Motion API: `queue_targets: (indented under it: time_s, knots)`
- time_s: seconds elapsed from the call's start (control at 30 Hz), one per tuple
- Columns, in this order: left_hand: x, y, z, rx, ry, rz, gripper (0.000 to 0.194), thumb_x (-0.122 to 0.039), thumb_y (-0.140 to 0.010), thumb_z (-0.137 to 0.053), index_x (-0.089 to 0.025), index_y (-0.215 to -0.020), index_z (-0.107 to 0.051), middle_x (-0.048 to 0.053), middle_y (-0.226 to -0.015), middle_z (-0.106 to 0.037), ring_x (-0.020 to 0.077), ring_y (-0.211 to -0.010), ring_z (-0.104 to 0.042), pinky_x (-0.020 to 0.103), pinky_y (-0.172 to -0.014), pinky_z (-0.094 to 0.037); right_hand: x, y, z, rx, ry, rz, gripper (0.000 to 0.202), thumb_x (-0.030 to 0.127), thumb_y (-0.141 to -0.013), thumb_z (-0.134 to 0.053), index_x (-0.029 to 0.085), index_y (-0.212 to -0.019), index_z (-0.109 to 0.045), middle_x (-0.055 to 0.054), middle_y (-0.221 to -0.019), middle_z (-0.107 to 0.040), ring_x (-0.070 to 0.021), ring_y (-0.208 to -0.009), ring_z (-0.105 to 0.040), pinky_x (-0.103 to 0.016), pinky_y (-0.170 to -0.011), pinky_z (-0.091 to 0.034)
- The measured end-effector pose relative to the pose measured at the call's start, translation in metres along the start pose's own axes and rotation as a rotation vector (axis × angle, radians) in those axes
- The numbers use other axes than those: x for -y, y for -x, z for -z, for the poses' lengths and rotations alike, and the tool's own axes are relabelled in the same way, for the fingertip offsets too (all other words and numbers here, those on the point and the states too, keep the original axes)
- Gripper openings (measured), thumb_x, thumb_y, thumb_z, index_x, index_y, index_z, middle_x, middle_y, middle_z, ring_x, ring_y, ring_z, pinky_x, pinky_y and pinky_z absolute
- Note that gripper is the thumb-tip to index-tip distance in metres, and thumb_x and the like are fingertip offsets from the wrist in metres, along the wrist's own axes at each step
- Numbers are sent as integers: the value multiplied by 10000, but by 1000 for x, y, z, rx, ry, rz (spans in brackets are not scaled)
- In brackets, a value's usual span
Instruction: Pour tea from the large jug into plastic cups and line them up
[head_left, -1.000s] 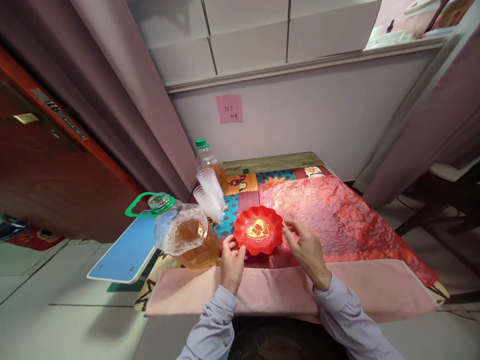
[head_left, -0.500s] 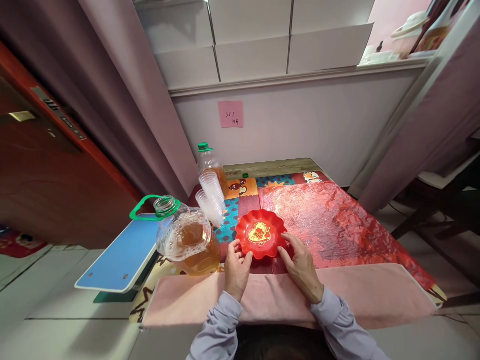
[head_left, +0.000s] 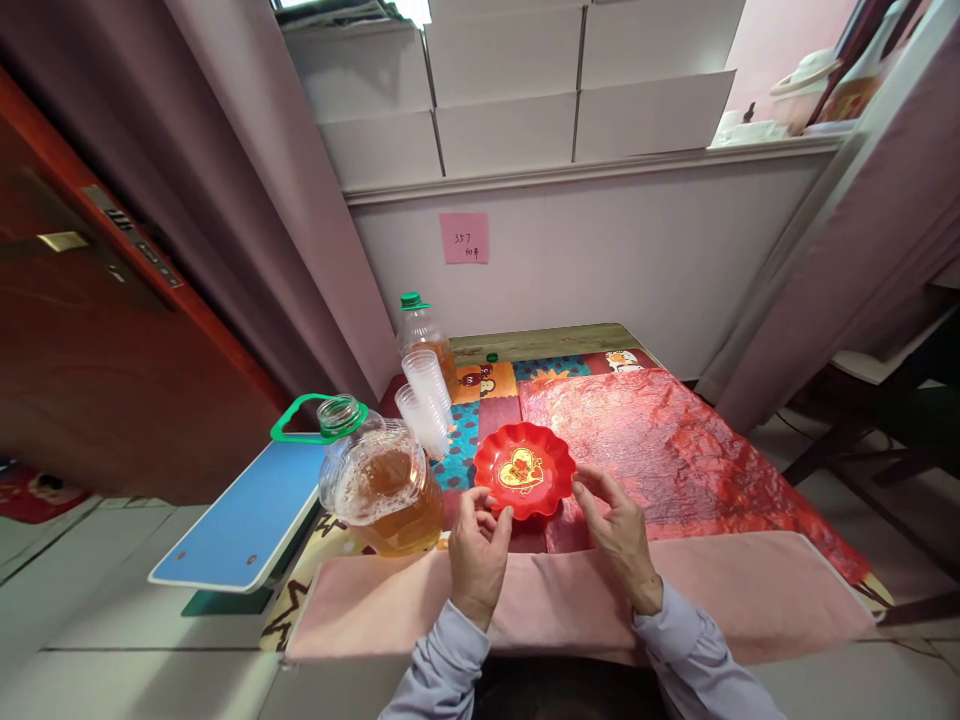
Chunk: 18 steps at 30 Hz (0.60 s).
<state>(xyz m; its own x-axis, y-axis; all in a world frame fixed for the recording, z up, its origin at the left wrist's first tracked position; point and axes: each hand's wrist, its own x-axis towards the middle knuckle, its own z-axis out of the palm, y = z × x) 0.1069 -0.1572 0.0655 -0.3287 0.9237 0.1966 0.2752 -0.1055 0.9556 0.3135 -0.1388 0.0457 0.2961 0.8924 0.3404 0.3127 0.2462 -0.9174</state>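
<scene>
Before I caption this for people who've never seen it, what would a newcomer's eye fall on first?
Probably the scalloped red dish with its yellow heart, near the middle, between the left hand and right hand. After that, likely the large uncapped jug left of the left hand, then the shiny red sheet spread to the dish's right.

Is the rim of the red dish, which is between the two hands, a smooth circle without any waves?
No, the red dish has a scalloped rim, with wavy bumps along its visible edge.
</scene>
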Motion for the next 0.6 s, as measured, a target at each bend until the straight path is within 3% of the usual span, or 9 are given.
queue_targets:
  time_s: [0.1, 0.17, 0.33, 0.6]
  knots:
    - [-34, -4, -4, 173, 72, -31, 503, -730, -902, -688, -232, -839, -686, 45, -765, -708, 193, -705, -672, 325, -695, -558, 35, -16, 5, 98, -106, -75, 584, 783, -976, -606, 227, -926, -775, -90, -837, -804, -266, -786, -767, -370, -726, -612]
    - [-57, -13, -10, 248, 187, 55, 683, -881, -901, -557, -219, -795, -686, 46, -686, -679, 190, -636, -645, 319, -625, -530, 59, -30, 5, 184, -179, -143, 730, 896, -954, -506, 222, -800, -740, -68, -690, -726, -229, -654, -699, -335, -626, -552]
    - [-105, -44, -28, 361, 276, 107, 878, -1017, -849, -380, -207, -667, -666, 52, -554, -620, 158, -488, -575, 297, -524, -467, 105, -67, -3, 375, -240, -209, 948, 1073, -843, -293, 224, -611, -646, -32, -543, -579, -153, -487, -509, -304, -515, -403]
    - [-142, -68, -38, 331, 214, 124, 1005, -1060, -818, -124, -228, -514, -599, 67, -444, -536, 122, -363, -433, 293, -421, -303, 130, -91, -15, 294, -203, -106, 973, 1047, -850, 4, 260, -498, -448, 6, -479, -404, -137, -472, -373, -323, -516, -301]
